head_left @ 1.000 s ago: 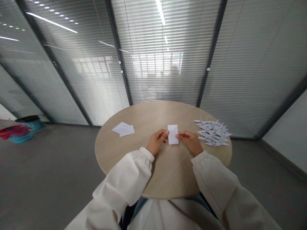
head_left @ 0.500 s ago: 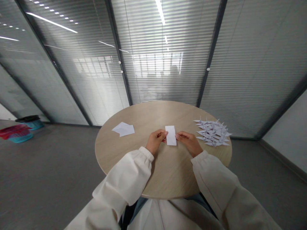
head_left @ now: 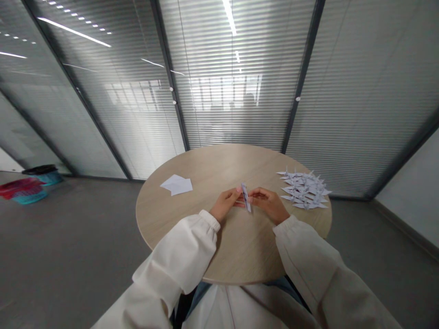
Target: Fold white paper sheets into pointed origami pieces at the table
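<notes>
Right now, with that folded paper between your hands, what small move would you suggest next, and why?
Probably firm the crease of the folded paper strip: your left hand and right hand pinch it on edge, and it looks plainer than the paper cranes nearby.

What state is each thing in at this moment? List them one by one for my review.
Narrow folded white paper, pinched between both hands.
Left hand, closed on the paper.
Right hand, closed on the paper.
Flat white paper sheets, lying overlapped.
Folded white origami cranes, heaped together.
Round pale wood table, bearing sheets and cranes.
</notes>
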Available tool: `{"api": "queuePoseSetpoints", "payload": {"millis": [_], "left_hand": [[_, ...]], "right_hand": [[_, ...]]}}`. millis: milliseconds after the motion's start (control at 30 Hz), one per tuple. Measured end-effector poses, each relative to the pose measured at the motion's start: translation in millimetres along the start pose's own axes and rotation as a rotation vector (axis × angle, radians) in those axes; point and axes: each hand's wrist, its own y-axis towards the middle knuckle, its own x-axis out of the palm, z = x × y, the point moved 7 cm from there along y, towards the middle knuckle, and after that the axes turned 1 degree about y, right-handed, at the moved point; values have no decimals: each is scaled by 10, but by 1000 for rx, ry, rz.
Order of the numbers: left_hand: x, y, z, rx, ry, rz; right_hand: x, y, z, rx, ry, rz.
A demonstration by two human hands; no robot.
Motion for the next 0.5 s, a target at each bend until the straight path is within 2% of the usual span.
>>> {"api": "queuePoseSetpoints", "payload": {"millis": [267,500], "left_hand": [[12,-9,-3,-9,-16,-7],[-39,1,16,42,-63,58]], "right_hand": [[25,-1,1,-22,11,-9],[-81,4,9,-33,-50,87]]}}
